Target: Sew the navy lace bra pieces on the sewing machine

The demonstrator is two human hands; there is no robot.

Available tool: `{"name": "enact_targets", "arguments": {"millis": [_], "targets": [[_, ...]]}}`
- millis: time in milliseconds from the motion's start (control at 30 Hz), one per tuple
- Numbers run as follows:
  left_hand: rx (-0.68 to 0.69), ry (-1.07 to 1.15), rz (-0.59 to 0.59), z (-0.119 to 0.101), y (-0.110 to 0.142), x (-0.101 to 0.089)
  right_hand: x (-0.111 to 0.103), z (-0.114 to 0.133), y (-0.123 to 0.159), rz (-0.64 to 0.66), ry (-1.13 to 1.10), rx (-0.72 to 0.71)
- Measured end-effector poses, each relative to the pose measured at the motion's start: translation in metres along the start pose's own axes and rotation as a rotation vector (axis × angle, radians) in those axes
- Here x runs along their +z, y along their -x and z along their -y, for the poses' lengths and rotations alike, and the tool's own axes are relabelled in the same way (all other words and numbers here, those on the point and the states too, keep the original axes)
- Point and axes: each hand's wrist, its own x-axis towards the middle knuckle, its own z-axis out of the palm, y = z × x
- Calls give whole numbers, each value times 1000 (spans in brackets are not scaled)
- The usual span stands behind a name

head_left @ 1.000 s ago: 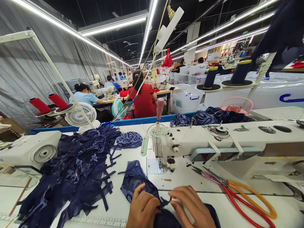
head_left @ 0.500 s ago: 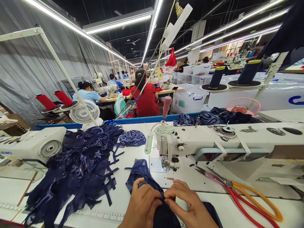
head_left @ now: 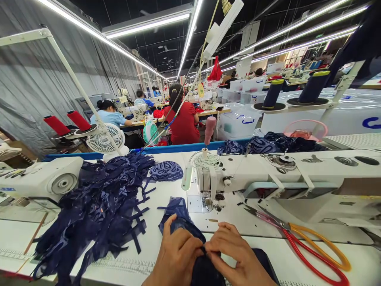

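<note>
Across the near part of the scene: my white table, the largest item. On its right, a sewing machine, head toward the middle. On the left, a loose heap of navy pieces, straps trailing to the right. Near right, scissors, blades parted, one red handle, one orange. Near middle, a navy cloth piece; its sheer far end lies flat, just left of the needle plate. Left hand and right hand: both pinching this piece, fingertips close together. Far of them, beside the heap, a patterned cup. Smallest: a pink handle, slightly tilted, atop the machine head.
</note>
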Motion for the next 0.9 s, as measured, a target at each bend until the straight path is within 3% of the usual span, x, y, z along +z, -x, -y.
{"name": "enact_targets", "arguments": {"millis": [200,300,367,467,600,700,800,900], "targets": [[24,-17,33,-1,5,0,-5,7,1,9,121,-143],[12,-31,-65,-4,5,5,-3,8,2,6,148,-174],[9,-48,-117,-6,4,6,0,7,4,0,136,-168],[-9,-5,-37,-5,5,2,2,2,8,28,55,-74],[-298,245,48,3,8,-8,-2,-5,12,77,-100,191],[-498,449,68,5,11,-12,-9,-2,11,110,-158,191],[-540,543,75,3,11,-15,-13,8,8,156,-146,161],[-544,552,98,-1,9,-17,-10,20,9,170,-99,244]]}}
